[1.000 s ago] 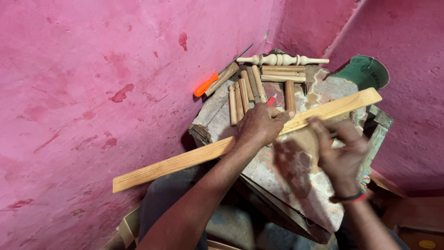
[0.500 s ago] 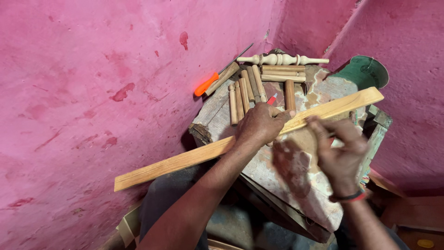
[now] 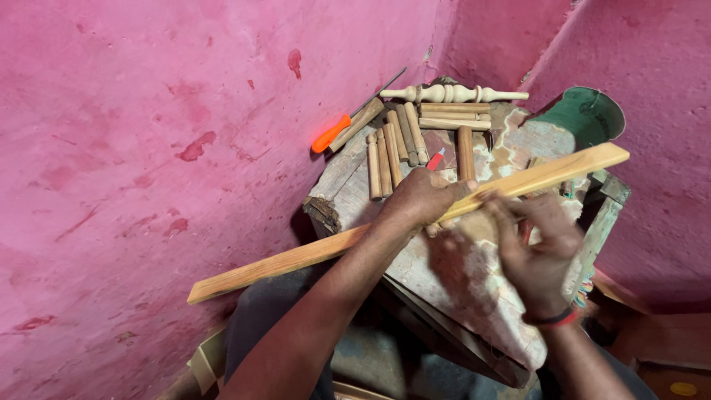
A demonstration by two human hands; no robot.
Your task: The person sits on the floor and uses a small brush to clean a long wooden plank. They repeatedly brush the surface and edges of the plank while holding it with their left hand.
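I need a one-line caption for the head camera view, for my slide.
Left hand presses a long wooden slat on a worn workbench; right hand works beside it.

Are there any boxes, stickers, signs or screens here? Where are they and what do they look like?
None show: no box, sticker, sign or screen.
What is there: bare pink walls, a worn work block with plain wooden pegs, and a long unmarked wooden strip under the left hand, with the right hand beside it.
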